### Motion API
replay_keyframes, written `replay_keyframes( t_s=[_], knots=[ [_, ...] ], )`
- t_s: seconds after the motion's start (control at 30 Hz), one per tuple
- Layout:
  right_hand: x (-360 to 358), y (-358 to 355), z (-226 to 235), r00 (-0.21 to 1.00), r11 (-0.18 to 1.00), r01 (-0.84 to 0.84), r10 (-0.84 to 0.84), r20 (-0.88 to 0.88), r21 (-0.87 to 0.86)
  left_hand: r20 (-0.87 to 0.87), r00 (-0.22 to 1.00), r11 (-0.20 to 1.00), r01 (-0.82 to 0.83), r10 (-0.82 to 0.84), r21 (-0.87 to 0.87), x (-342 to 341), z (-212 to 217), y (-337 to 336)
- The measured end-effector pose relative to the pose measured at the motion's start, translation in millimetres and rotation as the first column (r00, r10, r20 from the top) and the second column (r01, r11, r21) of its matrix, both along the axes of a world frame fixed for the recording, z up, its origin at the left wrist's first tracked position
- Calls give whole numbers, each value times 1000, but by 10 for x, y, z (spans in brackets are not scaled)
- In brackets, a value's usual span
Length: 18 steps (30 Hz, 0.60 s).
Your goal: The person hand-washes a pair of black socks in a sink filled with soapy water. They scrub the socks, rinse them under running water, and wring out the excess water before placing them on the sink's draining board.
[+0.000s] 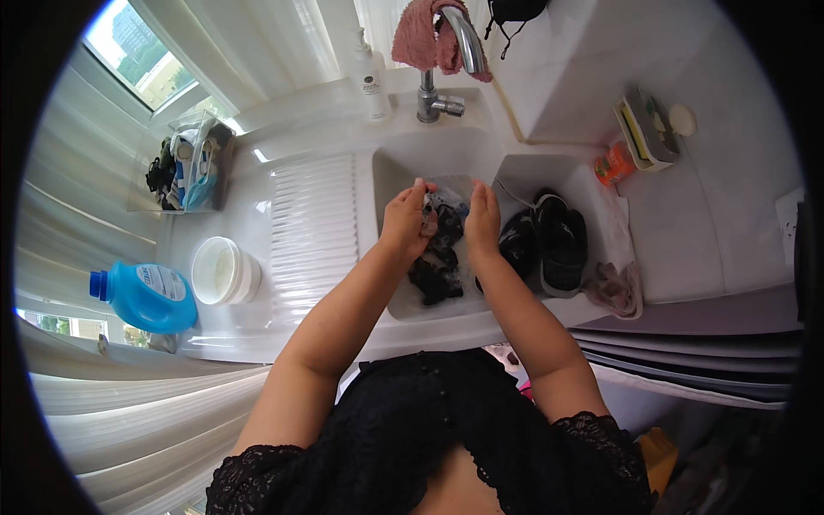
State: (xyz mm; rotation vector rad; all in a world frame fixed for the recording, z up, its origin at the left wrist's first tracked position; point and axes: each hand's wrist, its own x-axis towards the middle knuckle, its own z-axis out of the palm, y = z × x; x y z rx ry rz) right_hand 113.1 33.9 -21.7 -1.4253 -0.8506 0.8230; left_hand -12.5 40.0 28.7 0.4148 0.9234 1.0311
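Work on the dark cloth (439, 279) looks abt midway, as a judgement: it's down in the white basin (386, 172), wet-looking, so wetting seems done. Not lifted out, not wrung, not laid on the ribbed washboard (314, 223) just L of the basin. Can't tell how clean it is. No stream shows under the tap (464, 41), which has a pink towel (415, 36) draped on it.

Cloth: black or v. dark w/ paler bits, crumpled into 1 loose, lumpy strip, running from btwn the 2 hands toward the basin's near side. Shiny, pale suds or wet film, prob., at its far end; too small to be sure.

L hand (405, 225): fingers bent at the cloth's far end; can't tell if it's gripping. R hand (482, 223): open, fingers extended, palm facing in, nothing visibly held.
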Motion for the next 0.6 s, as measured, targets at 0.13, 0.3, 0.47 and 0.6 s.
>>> replay_keyframes(
  t_s=[0.13, 0.3, 0.47, 0.6],
  knots=[
    [160, -67, 83, 986, 992, -90, 76, -148, -91, -50, 998, 998, 26, -28, -49, -9, 26, 157],
    [235, -79, 147, 975, 989, -59, 28, -222, -133, -157, 987, 984, -6, -22, -178, 94, 57, 208],
    [293, -2, -53, 975, 991, -89, 66, -212, -104, -206, 978, 984, 7, -44, -179, 93, 4, 311],
    [225, 42, 57, 922, 957, -238, 170, -349, -163, -198, 972, 984, 99, -127, -148, 85, 22, 331]
  ],
)
